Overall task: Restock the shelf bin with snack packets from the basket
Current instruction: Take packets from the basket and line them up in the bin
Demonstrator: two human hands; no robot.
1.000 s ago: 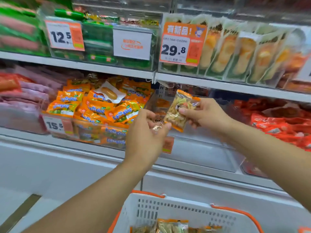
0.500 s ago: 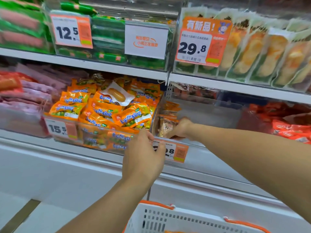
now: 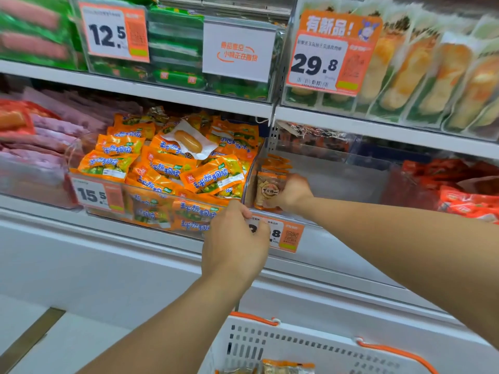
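Left hand [image 3: 235,240] covers the price tag's [image 3: 286,234] first digit; basket [image 3: 294,344] packets run off the bottom edge.

White store shelves [image 3: 172,95], pale floor [image 3: 81,344]

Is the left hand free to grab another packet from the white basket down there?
Probably yes. The left hand only rests at the clear bin's front edge and seems to hold nothing, and the basket sits open just below it, with packets showing and nothing covering them.

snack packets [image 3: 270,184] in shelf bin [image 3: 337,182], basket [image 3: 297,344] below, sausage bin [image 3: 151,206] left
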